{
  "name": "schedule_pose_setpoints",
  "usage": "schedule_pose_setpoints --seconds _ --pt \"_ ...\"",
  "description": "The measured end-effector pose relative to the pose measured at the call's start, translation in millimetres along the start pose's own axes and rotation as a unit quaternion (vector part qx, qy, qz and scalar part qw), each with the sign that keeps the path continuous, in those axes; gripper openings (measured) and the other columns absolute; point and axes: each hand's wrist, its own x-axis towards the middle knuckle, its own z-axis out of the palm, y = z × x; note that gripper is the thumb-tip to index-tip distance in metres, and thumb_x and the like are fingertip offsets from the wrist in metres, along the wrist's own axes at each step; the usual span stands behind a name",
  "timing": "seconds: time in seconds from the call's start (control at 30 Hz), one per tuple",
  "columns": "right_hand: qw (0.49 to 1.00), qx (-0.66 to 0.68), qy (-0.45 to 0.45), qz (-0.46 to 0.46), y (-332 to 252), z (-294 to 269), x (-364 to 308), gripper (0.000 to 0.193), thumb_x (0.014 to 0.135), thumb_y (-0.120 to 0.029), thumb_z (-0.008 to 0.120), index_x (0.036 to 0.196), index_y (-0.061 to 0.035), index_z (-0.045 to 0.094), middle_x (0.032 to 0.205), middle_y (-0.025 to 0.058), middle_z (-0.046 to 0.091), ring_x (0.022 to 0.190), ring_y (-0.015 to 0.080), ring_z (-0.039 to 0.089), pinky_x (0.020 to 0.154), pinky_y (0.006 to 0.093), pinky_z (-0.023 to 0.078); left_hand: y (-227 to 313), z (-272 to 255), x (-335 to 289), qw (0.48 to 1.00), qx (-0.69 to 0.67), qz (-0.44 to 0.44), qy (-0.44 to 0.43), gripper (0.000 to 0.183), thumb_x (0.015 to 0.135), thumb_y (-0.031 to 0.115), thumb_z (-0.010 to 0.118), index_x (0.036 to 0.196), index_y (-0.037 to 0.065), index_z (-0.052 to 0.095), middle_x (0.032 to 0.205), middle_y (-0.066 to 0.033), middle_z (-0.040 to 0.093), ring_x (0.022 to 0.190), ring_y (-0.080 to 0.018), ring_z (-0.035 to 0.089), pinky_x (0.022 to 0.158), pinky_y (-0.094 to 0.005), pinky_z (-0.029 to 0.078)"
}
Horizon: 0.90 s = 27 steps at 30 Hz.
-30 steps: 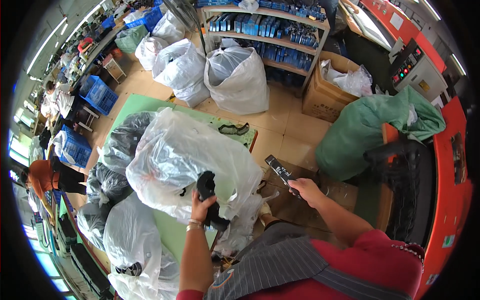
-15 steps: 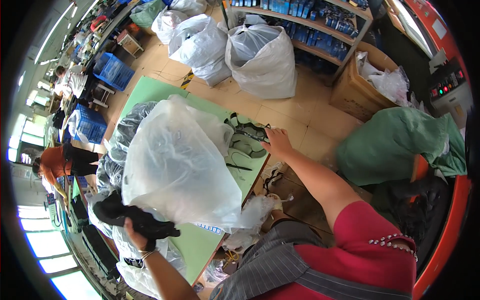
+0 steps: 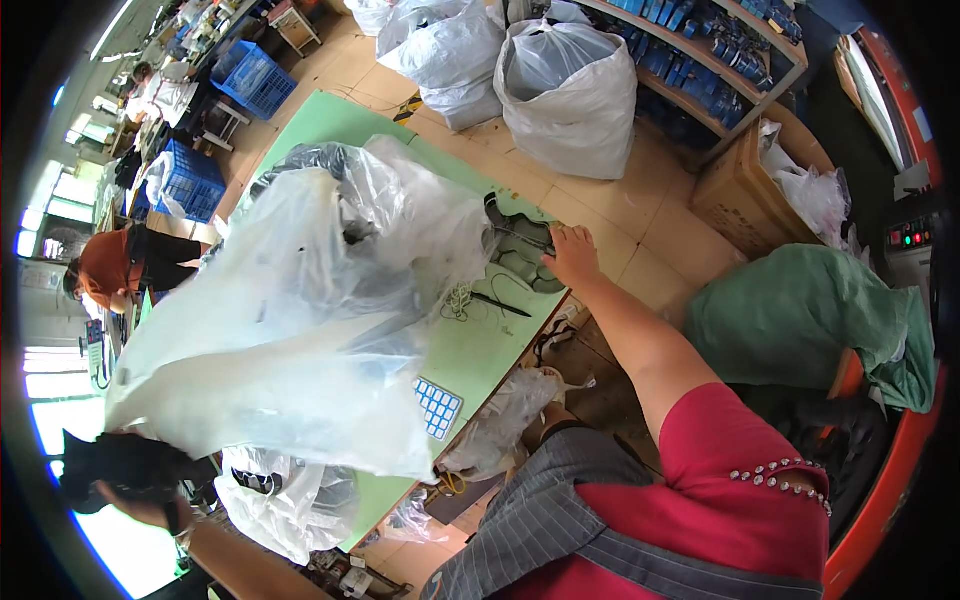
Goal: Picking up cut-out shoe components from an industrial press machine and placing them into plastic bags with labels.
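Note:
My left hand (image 3: 140, 508) is closed around a black fabric bundle (image 3: 115, 465), held out past the table's left side. Next to it spreads a large translucent plastic bag (image 3: 290, 320), whose near-left part reaches up to the bundle; I cannot tell whether the hand also grips it. My right hand (image 3: 574, 258) rests at the table's right edge, fingers apart, against several dark grey-green curved pieces (image 3: 518, 255). A slim black pointed tool (image 3: 500, 304) and a tangle of pale string (image 3: 457, 300) lie beside these on the green tabletop (image 3: 480, 350).
A blue-and-white sheet of squares (image 3: 437, 408) lies near the front edge. More clear bags (image 3: 290, 500) crowd the near-left side. White sacks (image 3: 565, 110), shelves, a cardboard box (image 3: 750, 185) and a green sack (image 3: 790, 315) stand beyond and right. A co-worker (image 3: 110, 265) bends at the left.
My left hand has swung left and toward me with the black bundle. The plastic bag has stretched out leftward, uncovering the string and sheet of squares. My right hand stays by the curved pieces.

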Motion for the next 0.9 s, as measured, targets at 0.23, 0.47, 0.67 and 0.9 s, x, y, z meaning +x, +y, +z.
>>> schedule_pose_setpoints --seconds 0.23,0.47,0.67,0.9 --pt "0.997 -0.065 0.028 0.022 -3.6 -5.3 -4.8 0.061 0.081 -0.036 0.07 0.128 -0.0048 0.047 0.119 0.0125 0.052 0.114 0.0302 0.047 0.104 0.045 0.031 86.8 67.9 42.2 0.94 0.074 -0.082 -0.324 0.061 0.093 0.044 0.042 0.13 -0.003 0.046 0.119 -0.0178 0.059 0.116 -0.0293 0.053 0.103 -0.0418 0.041" --pt "0.985 0.095 0.105 -0.099 -55.0 7.2 1.4 0.044 0.083 -0.032 0.066 0.117 -0.0063 0.054 0.113 0.0142 0.052 0.104 0.0314 0.052 0.085 0.0482 0.043 16.4 35.1 29.4 0.989 0.134 -0.055 0.016 0.058 0.096 0.04 0.042 0.137 0.0 0.04 0.132 -0.013 0.05 0.121 -0.0249 0.048 0.107 -0.0383 0.033" --pt "0.989 0.101 -0.097 0.046 -116.6 52.7 16.6 0.023 0.088 -0.023 0.059 0.104 -0.0072 0.059 0.112 0.015 0.051 0.091 0.0336 0.057 0.073 0.0494 0.05 -141.0 131.5 -51.2 0.976 0.14 -0.16 -0.049 0.06 0.081 0.033 0.067 0.126 0.001 0.046 0.109 -0.0102 0.058 0.094 -0.0215 0.06 0.082 -0.0335 0.05" --pt "0.977 0.211 -0.016 0.031 -110.6 40.6 12.2 0.009 0.084 -0.017 0.06 0.085 -0.0081 0.059 0.097 0.0139 0.059 0.079 0.0344 0.058 0.063 0.0443 0.047 -134.8 144.2 -107.9 0.967 0.151 -0.207 0.006 0.065 0.066 0.028 0.075 0.12 0.0 0.049 0.1 -0.008 0.057 0.085 -0.0198 0.058 0.077 -0.0315 0.049"
